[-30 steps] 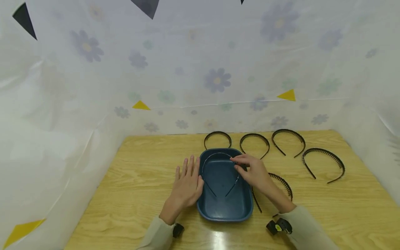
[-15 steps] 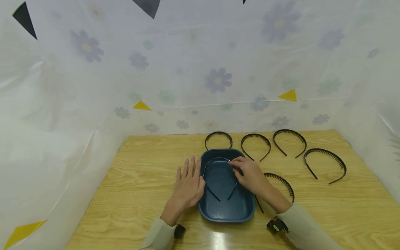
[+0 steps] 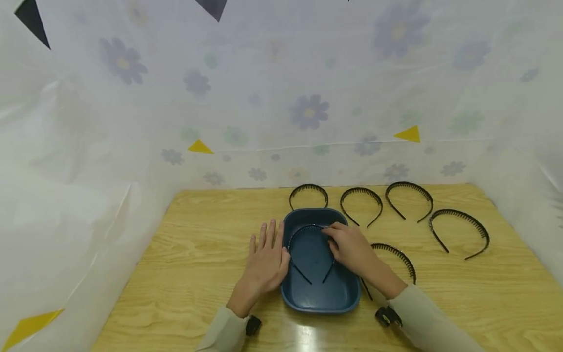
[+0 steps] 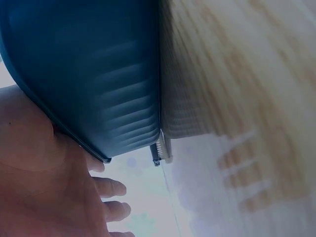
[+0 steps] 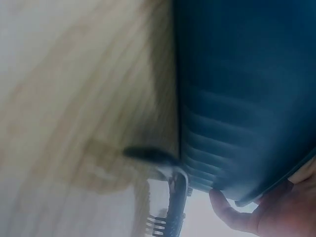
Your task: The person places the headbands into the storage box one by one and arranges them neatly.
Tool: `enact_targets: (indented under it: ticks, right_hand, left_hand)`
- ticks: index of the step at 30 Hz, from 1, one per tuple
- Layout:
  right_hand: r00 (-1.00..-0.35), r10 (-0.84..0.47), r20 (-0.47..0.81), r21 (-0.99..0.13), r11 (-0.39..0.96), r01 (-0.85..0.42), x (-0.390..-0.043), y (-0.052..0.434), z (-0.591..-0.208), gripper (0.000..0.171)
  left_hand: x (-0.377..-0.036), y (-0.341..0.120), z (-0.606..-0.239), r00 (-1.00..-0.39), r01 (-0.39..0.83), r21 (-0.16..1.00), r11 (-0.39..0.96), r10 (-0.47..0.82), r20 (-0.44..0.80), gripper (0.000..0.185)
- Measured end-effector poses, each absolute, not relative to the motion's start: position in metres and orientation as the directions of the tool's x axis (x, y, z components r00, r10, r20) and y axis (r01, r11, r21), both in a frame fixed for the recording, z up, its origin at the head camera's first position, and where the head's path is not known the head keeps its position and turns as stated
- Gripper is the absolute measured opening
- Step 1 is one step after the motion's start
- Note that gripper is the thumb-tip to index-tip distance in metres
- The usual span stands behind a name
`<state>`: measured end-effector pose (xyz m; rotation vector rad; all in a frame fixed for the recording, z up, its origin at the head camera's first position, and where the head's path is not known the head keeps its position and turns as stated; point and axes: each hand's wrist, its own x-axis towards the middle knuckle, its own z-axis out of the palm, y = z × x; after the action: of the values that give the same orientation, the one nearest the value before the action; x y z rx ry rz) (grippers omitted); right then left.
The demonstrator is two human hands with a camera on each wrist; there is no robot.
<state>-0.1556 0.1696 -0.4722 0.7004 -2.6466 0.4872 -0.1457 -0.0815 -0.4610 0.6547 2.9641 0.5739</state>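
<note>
A black toothed headband (image 3: 303,275) lies inside the dark blue plastic tray (image 3: 321,300), its two ends pointing toward the near side. My right hand (image 3: 352,249) reaches over the tray's right rim and pinches the headband's upper right part between thumb and fingers. Along the left rim rests my left hand (image 3: 264,266), fingers straight and back upward, touching the tray. The left wrist view shows that palm (image 4: 54,187) beside the tray's outer wall (image 4: 108,74). In the right wrist view, the right thumb (image 5: 232,212) shows at the rim; the pinched spot is hidden.
Several more black headbands lie on the wooden table: one behind the tray (image 3: 309,187), others to its back right (image 3: 459,213), and one under my right forearm (image 3: 398,254). White floral sheeting (image 3: 264,98) walls the table at the back and sides.
My right hand has lowered the headband into the tray, moving slightly left and toward the near side, and still pinches it. The left hand stays against the left rim.
</note>
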Motion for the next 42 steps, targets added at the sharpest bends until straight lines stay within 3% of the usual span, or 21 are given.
enact_targets:
  ticks: [16,24,33,42]
  right_hand:
    - [-0.83,-0.4,0.388,-0.158,0.859,-0.487,-0.149,0.17,-0.469,0.021]
    - [-0.841,-0.383,0.381,-0.192,0.858,-0.477,-0.15,0.168,-0.47,0.022]
    - [-0.807,-0.375,0.455,-0.223,0.83,-0.511,-0.151,0.176,-0.473,0.026]
    - [-0.771,-0.326,0.547,-0.354,0.745,-0.566,-0.147,0.187,-0.469,0.029]
  left_hand:
    - [-0.142,-0.077,-0.46,-0.911,0.397,0.364,0.842,0.411,0.043,0.063]
    - [-0.142,-0.079,-0.461,-0.913,0.391,0.354,0.849,0.405,0.038,0.062]
    - [-0.144,-0.077,-0.461,-0.914,0.39,0.357,0.849,0.404,0.038,0.063]
    - [-0.146,-0.081,-0.461,-0.918,0.381,0.35,0.856,0.395,0.034,0.063]
